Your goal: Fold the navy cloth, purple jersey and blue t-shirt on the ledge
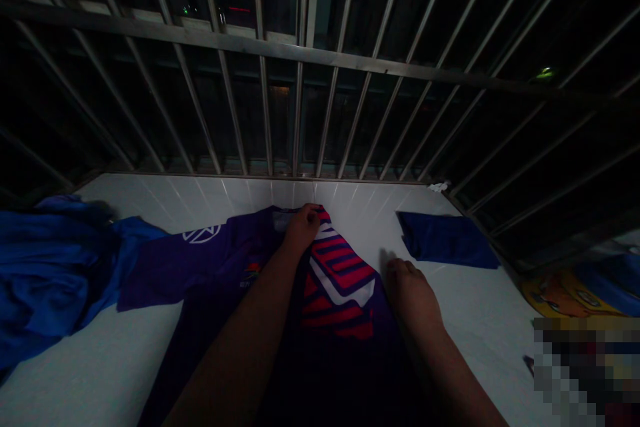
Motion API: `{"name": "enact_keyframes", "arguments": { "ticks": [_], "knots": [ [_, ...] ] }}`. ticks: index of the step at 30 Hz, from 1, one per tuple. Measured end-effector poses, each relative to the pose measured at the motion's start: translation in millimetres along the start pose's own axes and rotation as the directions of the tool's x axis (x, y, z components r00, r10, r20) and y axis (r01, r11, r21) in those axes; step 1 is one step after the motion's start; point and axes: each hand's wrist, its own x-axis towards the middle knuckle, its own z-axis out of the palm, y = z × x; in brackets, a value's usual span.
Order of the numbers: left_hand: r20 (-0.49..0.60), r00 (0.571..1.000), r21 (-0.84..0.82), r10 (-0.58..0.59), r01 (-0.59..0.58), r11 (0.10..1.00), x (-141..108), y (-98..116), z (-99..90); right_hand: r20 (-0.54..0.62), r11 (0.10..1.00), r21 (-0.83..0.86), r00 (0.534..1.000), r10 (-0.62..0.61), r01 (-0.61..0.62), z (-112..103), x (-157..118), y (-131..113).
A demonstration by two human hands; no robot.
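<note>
A dark purple short-sleeved shirt (pixel 215 267) lies spread on a white surface, its collar toward the window bars. A red-and-white striped part (pixel 337 280) lies over its right side; its left sleeve stretches outward. My left hand (pixel 301 227) is closed at the shoulder beside the collar, thumb and fingers pinching the fabric. At the shirt's right edge is my right hand (pixel 414 292), with fingers curled against the cloth; its fingertips are partly in shadow. The lower part of the shirt is lost in darkness and behind my forearms.
Blue crumpled cloth (pixel 45 273) lies at the left, touching the sleeve. A folded dark blue garment (pixel 447 239) is at the right. Metal bars (pixel 300 113) close off the far side. A yellow printed item (pixel 565 293) sits at the right edge, above a pixelated patch.
</note>
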Motion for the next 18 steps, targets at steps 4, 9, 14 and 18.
{"name": "enact_keyframes", "arguments": {
  "ticks": [4,9,14,18],
  "knots": [
    [0.068,0.988,0.043,0.142,-0.145,0.989,-10.6,7.6,8.8,-0.117,0.952,0.123,0.956,-0.268,0.281,-3.8,-11.7,-25.1],
    [0.079,0.96,0.057,0.269,-0.274,0.96,-4.4,29.9,6.0,-0.124,0.893,0.126,0.9,-0.417,0.431,12.8,-23.2,-59.4],
    [-0.333,0.928,-0.528,0.17,-0.333,0.782,12.8,91.2,-63.3,-0.088,0.912,0.143,0.923,-0.374,0.383,23.5,-23.9,-63.6],
    [-0.504,0.833,-0.67,0.23,-0.544,0.504,-2.1,133.8,-144.7,-0.062,0.916,0.147,0.927,-0.369,0.374,20.2,-22.9,-62.9]
  ]
}}
